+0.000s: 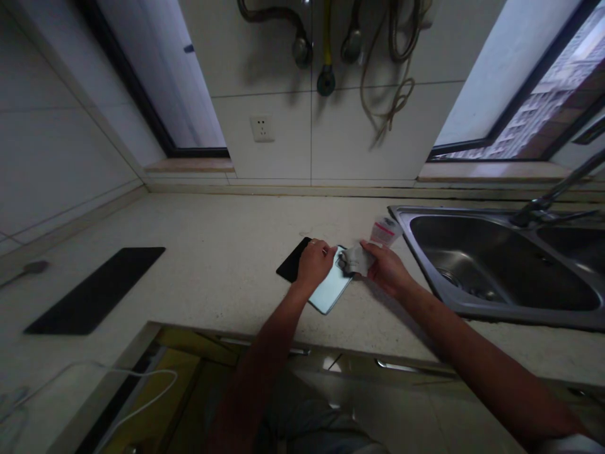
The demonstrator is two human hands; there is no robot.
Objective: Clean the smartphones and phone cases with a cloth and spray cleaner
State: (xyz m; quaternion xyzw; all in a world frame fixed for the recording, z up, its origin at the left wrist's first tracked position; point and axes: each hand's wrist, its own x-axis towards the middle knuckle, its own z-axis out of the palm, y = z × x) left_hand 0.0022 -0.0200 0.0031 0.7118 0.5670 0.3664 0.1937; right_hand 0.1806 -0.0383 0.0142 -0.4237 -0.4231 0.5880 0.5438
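On the counter lies a pale blue flat slab (331, 288) like a phone, slanted, with dark round spots near its upper end. My left hand (314, 261) rests over its left edge with the fingers curled together; what they pinch, if anything, I cannot make out. A flat black piece (292, 265) shows from under that hand. Thumb and fingers of my right hand (385, 268) are closed on a crumpled greyish sheet (358, 260), paper or cloth, at the slab's upper right end. Just beyond lies a clear plastic bag (385, 232) with a pink stripe.
To the right is a steel double sink (501, 265) with a tap (534, 211). A black mat (97, 290) lies on the left of the counter (208, 252). A white cable (155, 372) hangs over the front edge. Pipes and a socket (261, 128) are on the wall.
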